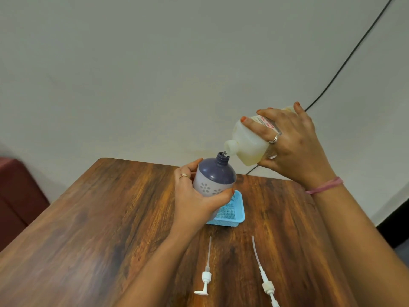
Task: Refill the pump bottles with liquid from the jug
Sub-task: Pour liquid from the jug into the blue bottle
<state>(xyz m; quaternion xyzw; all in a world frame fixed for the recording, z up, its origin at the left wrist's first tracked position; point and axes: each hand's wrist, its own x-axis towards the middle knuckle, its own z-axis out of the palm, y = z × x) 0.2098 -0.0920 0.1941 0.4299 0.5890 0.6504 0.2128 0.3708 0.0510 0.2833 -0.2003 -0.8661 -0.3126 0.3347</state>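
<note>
Both hands are raised with fingers curled closed, the left hand (194, 196) lower than the right hand (294, 140).

Room: plain off-white wall (155, 63); black cable (345, 60) running down it; wood-grain table (99, 218); dark red seat (15, 196) at left.

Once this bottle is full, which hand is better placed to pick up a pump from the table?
Probably the left hand. It holds the bottle low, near the pumps. The right hand holds the tilted jug high and must set it down first.
</note>
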